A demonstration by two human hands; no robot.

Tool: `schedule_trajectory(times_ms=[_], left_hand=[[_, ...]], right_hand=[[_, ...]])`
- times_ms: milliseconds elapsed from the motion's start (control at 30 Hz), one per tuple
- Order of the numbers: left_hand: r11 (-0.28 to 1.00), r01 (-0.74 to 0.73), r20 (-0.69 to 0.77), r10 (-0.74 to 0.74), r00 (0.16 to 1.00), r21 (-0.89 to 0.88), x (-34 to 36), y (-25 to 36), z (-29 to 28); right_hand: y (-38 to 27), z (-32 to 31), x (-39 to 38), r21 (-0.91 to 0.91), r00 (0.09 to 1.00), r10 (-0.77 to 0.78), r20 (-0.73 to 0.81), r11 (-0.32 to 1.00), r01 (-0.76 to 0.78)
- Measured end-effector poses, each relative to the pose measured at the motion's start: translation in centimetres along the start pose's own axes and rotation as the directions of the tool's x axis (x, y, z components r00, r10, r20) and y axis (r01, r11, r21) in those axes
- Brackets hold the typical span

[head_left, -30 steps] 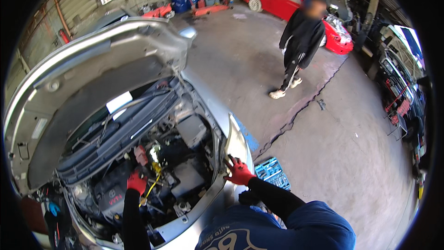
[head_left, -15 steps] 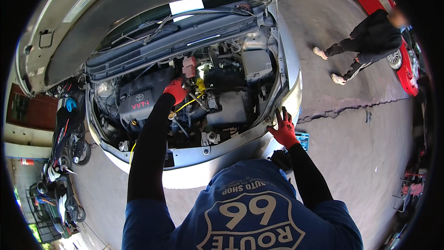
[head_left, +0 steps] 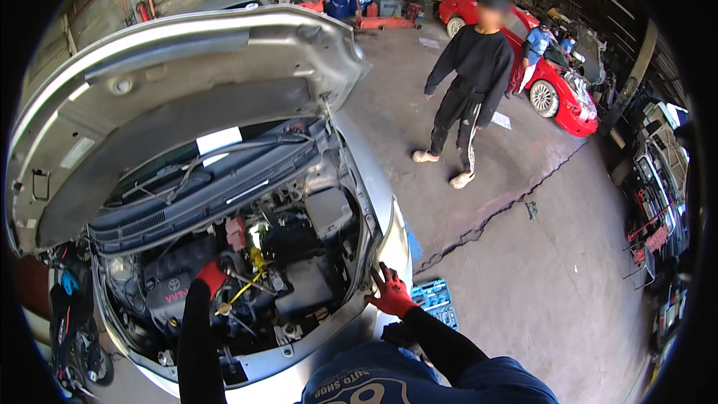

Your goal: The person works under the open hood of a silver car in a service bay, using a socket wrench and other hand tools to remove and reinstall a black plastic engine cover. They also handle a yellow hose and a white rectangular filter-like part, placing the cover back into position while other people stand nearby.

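My left hand [head_left: 212,277], in a red glove, reaches into the engine bay at the right edge of the black engine cover [head_left: 173,284]. It looks closed, but its fingers are mostly hidden and I cannot make out what they grip. A slim metal bar [head_left: 245,280] lies right beside it, near a yellow cable [head_left: 247,291] and a yellow connector [head_left: 257,257]. A pinkish-red cover [head_left: 235,233] sits farther in. My right hand [head_left: 392,295], in a red glove with black fingertips, rests open on the car's front corner by the headlight [head_left: 395,243], fingers spread.
The raised hood [head_left: 194,67] arches over the bay. A blue tool case [head_left: 436,302] lies on the floor beyond my right hand. A person in black [head_left: 473,67] stands on the right; another in blue [head_left: 535,45] is by a red car [head_left: 544,96]. Motorcycles [head_left: 71,329] stand at left.
My view has tilted up and swung right, showing more of the garage. Both hands stay at about the same spots on the car. The person in black now stands more toward the middle.
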State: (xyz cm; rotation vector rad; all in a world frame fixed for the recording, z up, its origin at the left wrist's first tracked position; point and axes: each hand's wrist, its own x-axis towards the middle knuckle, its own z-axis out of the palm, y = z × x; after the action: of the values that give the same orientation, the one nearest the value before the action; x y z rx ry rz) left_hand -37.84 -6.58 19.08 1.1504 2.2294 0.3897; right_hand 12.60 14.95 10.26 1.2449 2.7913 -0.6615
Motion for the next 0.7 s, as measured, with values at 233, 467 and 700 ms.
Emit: schedule_trajectory(times_ms=[233, 467, 700], left_hand=[[0.964, 0.203, -0.195, -0.169, 0.966, 0.170, -4.3, -2.7, 1.4], [0.963, 0.051, -0.296, 0.031, 0.955, 0.266, -5.9, 1.5, 1.4], [0.918, 0.351, -0.294, -0.290, 0.911, 0.182, -3.3, 3.2, 1.2]], right_hand=[[-0.5, -0.5, -0.2, 0.059, 0.999, 0.029, 0.028, 0.998, -0.031], [-0.5, -0.8, -0.4, 0.041, 0.999, 0.024, 0.041, 0.999, -0.025], [-0.4, -0.7, -0.4, 0.071, 1.000, 0.013, 0.020, 0.997, -0.015]])
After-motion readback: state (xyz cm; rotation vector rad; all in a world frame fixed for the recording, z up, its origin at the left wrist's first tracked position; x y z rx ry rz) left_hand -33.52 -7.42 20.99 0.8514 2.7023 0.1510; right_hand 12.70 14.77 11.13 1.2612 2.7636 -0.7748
